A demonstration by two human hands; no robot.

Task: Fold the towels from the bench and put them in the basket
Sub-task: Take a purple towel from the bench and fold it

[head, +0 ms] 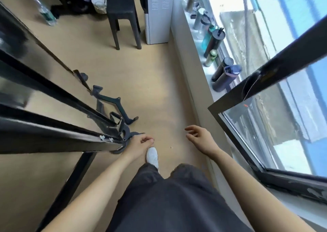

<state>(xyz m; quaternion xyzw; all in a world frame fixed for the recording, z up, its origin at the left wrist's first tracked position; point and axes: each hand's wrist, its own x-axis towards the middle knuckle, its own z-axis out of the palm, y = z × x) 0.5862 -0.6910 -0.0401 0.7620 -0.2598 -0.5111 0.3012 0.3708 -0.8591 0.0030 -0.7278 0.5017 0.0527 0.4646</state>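
Judging by empty hands, nothing appears folded yet: the left hand (pixel 139 143) hangs at lower centre with fingers loosely curled, the right hand (pixel 200 138) beside it with fingers relaxed and apart. No towels, bench or certain basket show; all folding remains.

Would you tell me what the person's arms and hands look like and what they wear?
Both forearms are bare, with no sleeves in view. The left hand and right hand wear no gloves, and no watch, bracelet or ring shows. Below are dark trousers and a white shoe.
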